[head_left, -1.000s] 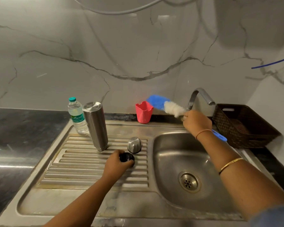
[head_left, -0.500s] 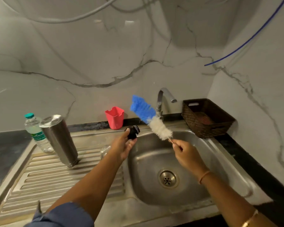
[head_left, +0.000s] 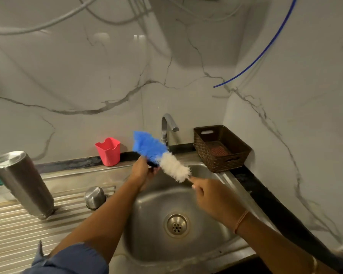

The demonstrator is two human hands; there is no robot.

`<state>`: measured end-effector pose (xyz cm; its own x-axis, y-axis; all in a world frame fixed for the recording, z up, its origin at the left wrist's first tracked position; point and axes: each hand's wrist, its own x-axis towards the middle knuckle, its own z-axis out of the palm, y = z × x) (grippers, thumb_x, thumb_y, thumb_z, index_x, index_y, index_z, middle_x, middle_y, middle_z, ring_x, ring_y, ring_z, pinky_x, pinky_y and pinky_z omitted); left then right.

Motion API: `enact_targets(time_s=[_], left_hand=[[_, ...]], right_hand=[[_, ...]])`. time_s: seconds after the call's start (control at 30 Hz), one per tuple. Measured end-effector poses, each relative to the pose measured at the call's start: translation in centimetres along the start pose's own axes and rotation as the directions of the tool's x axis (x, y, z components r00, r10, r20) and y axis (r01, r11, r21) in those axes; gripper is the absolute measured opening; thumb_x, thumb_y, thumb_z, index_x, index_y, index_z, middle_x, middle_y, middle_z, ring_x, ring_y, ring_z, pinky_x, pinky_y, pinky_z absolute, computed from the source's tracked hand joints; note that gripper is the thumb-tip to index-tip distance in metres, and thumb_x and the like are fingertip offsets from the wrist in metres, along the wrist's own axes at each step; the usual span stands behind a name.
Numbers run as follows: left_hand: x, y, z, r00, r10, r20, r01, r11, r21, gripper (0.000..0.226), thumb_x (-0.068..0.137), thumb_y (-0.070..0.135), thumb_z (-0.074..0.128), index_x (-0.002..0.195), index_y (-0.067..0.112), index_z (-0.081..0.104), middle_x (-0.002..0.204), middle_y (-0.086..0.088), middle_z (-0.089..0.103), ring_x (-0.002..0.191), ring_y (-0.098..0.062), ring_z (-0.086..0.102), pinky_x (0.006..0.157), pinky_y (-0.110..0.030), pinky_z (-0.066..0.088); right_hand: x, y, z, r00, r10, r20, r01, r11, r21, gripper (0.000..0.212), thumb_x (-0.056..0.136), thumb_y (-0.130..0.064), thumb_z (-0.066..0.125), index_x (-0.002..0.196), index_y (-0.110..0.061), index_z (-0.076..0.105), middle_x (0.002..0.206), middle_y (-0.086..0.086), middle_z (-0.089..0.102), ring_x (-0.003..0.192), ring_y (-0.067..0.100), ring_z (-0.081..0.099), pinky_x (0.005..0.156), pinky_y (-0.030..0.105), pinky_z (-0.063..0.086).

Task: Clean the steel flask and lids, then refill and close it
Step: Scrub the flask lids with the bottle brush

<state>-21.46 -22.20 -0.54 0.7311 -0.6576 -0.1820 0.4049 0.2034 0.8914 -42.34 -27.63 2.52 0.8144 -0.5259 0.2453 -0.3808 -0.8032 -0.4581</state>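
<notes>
While the left hand (head_left: 142, 173) pinches a black lid (head_left: 152, 164) over the sink (head_left: 216, 246), the right hand (head_left: 214, 198) grips the brush (head_left: 160, 155) against it.

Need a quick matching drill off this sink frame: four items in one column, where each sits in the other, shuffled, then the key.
Items
1. flask
2. steel cap
3. black lid
4. brush

Places
A. in the left hand, over the basin
B. handle in the right hand, bristles against the lid
C. standing on the drainboard, far left
D. on the drainboard, by the basin's edge

Pairs: 1-C, 2-D, 3-A, 4-B
</notes>
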Motion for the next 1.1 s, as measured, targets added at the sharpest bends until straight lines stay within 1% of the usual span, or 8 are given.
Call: enact_targets(time_s=[0.1,0.27,0.33,0.4,0.5,0.6,0.87,1.1], left_hand=[[0.0,-0.8,0.5,1.0,-0.022,0.01,0.023,0.982,-0.186,0.028,0.101,0.03,0.035,0.108,0.013,0.056,0.094,-0.004,0.062,0.075,-0.015,0.058,0.056,-0.023,0.052],[0.1,-0.4,1.1,0.969,-0.164,0.184,0.206,0.948,-0.242,0.041,0.087,0.047,0.054,0.1,0.009,0.059,0.081,-0.008,0.059,0.055,-0.014,0.05,0.046,-0.016,0.04],[0.1,-0.1,1.5,0.964,-0.162,0.208,0.21,0.949,-0.234,0.033,0.078,0.035,0.063,0.099,0.01,0.058,0.077,-0.006,0.062,0.053,-0.009,0.05,0.047,-0.013,0.041],[0.4,0.0,1.8,0.973,-0.142,0.183,0.186,0.949,-0.253,0.03,0.08,0.027,0.063,0.103,0.009,0.057,0.077,-0.004,0.066,0.055,-0.008,0.055,0.05,-0.014,0.047],[0.9,-0.3,1.5,0.987,-0.114,0.113,0.138,0.961,-0.238,0.032,0.09,0.042,0.055,0.105,0.014,0.061,0.086,0.0,0.068,0.069,-0.009,0.06,0.053,-0.018,0.05],[1.5,-0.9,1.3,0.993,-0.116,-0.037,0.107,0.974,-0.202,0.041,0.088,0.058,0.051,0.097,0.02,0.064,0.081,0.005,0.064,0.064,-0.005,0.05,0.053,-0.017,0.04],[0.5,-3.5,3.6,0.98,-0.2,0.002,0.186,0.91,-0.37,0.031,0.089,0.018,0.063,0.115,0.003,0.056,0.103,-0.014,0.066,0.086,-0.02,0.068,0.064,-0.026,0.058],[2.2,-2.9,1.1,0.976,-0.197,-0.096,0.126,0.862,-0.492,0.048,0.091,0.05,0.054,0.112,0.006,0.058,0.093,-0.009,0.066,0.08,-0.02,0.065,0.077,-0.032,0.056]], right_hand=[[1.4,0.4,-0.8,0.997,0.05,0.056,-0.057,0.989,0.14,0.031,0.097,-0.017,0.043,0.122,-0.013,0.062,0.108,0.013,0.068,0.09,0.019,0.062,0.084,0.033,0.051],[5.0,2.4,-2.8,0.987,0.152,0.052,-0.16,0.902,0.401,0.025,0.095,-0.01,0.048,0.111,-0.006,0.067,0.056,-0.018,0.062,0.048,-0.005,0.051,0.049,0.006,0.036],[5.4,3.3,-2.7,0.988,0.132,0.082,-0.153,0.909,0.387,0.025,0.095,-0.01,0.049,0.111,-0.006,0.067,0.061,-0.011,0.065,0.047,-0.004,0.05,0.051,0.006,0.034],[5.1,4.4,-2.0,0.982,0.111,0.151,-0.161,0.912,0.377,0.026,0.095,-0.011,0.049,0.11,-0.003,0.068,0.081,0.003,0.072,0.057,0.008,0.052,0.059,0.018,0.039],[3.2,6.0,-0.3,0.973,0.12,0.196,-0.2,0.862,0.466,0.023,0.096,-0.008,0.047,0.098,-0.006,0.07,0.051,-0.024,0.058,0.045,0.007,0.036,0.049,0.022,0.03],[0.7,6.6,1.3,0.967,0.128,0.222,-0.227,0.828,0.513,0.024,0.096,-0.008,0.045,0.102,-0.009,0.068,0.04,-0.021,0.048,0.044,0.005,0.028,0.049,0.026,0.027],[4.5,6.2,1.8,0.983,0.138,0.121,-0.177,0.881,0.438,0.031,0.096,-0.009,0.043,0.122,-0.005,0.06,0.078,-0.013,0.054,0.051,-0.011,0.045,0.05,0.004,0.036],[0.1,5.4,5.4,0.992,0.043,0.117,-0.08,0.938,0.337,0.033,0.098,-0.02,0.044,0.128,-0.017,0.056,0.058,-0.008,0.048,0.049,0.004,0.046,0.048,0.012,0.03]])
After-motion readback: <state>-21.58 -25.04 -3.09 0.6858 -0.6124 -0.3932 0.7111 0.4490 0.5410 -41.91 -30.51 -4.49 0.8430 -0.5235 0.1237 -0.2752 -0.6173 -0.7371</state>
